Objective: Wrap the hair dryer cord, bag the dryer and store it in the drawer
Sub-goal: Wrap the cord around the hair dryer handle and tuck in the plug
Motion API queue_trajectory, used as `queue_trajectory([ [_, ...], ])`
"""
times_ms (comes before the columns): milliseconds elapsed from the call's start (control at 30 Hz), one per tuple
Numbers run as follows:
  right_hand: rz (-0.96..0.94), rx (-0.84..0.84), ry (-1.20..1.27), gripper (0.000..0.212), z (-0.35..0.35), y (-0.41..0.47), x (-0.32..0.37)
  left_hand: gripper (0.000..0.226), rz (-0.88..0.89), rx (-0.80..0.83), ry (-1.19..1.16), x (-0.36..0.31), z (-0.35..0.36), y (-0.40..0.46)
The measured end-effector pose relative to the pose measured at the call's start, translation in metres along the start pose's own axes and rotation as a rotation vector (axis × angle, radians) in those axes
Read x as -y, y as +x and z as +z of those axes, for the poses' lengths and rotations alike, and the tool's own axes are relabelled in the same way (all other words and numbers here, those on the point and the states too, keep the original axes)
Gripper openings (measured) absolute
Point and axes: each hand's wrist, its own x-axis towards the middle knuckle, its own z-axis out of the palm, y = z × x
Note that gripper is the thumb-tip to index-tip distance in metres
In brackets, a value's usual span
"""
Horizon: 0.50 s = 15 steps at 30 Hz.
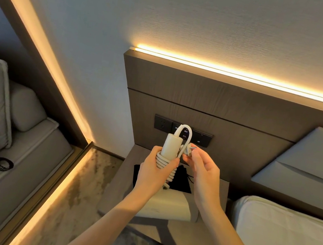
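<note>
Above the worktop (208,184), left hand (153,172) grips the cord-wrapped hair dryer (170,148); right hand (201,171) pinches its plug (189,149)

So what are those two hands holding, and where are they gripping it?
The left hand grips the hair dryer by its handle, over the wound cord. The right hand pinches the plug at the cord's end.

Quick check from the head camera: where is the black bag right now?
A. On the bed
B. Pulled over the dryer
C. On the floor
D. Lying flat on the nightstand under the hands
D: the black bag lies flat on the nightstand, while the left hand holds the cord-wrapped dryer above it, unbagged.
</note>
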Motion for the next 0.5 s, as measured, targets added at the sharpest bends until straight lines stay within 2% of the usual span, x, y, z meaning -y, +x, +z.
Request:
queue_trajectory([
  [300, -0.043, 0.016, -0.115, 0.018, 0.001, 0.011, -0.001, 0.047, -0.008, 0.019, 0.048, 0.007, 0.004, -0.008],
  [400, -0.025, 0.021, -0.122, 0.021, -0.001, 0.01, -0.005, 0.058, -0.002, 0.027, 0.053, 0.006, 0.005, -0.006],
  [500, -0.032, -0.026, -0.165, 0.019, -0.007, 0.012, -0.006, 0.053, 0.009, 0.037, 0.069, 0.009, 0.005, -0.006],
])
